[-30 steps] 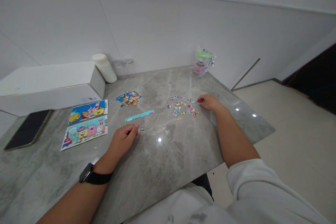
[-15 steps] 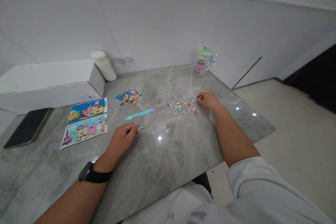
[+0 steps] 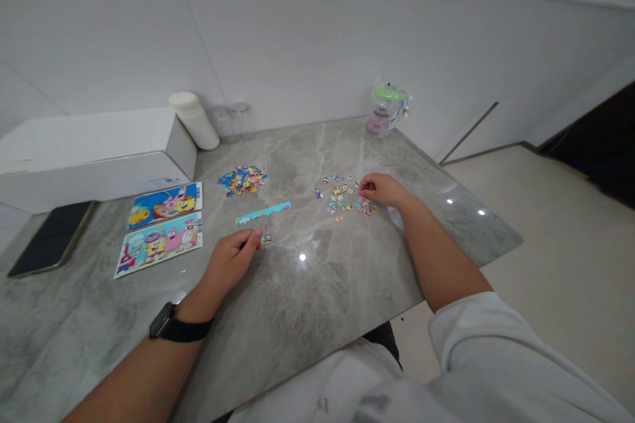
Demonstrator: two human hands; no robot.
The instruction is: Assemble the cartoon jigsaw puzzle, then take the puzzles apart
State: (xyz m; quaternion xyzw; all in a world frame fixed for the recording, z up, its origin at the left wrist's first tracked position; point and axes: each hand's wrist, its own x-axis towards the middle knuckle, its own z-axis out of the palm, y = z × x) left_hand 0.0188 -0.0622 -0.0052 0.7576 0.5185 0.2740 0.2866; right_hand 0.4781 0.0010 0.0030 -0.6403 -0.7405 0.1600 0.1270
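My left hand [image 3: 229, 262] rests on the grey marble table [image 3: 317, 291] with its fingers curled. Its fingertips touch a small joined bit of puzzle [image 3: 266, 238]. Just beyond lies a light blue strip of joined edge pieces [image 3: 262, 212]. My right hand [image 3: 381, 188] reaches into a scatter of loose puzzle pieces [image 3: 342, 198] at mid-right, fingers pinched among them; whether a piece is between them is too small to tell. A second, denser heap of pieces [image 3: 241, 180] lies further left.
Two cartoon picture cards [image 3: 161, 223] lie at the left, a dark phone [image 3: 49, 236] beyond them. A long white box [image 3: 89, 155], a white cylinder [image 3: 194, 120] and two clear jars [image 3: 233, 120] stand by the wall. A wrapped green-lidded container [image 3: 387, 109] stands back right.
My right hand has slid left, from the scatter's right edge into the loose pieces. My left hand has stayed by the small joined bit. The view has shifted slightly.
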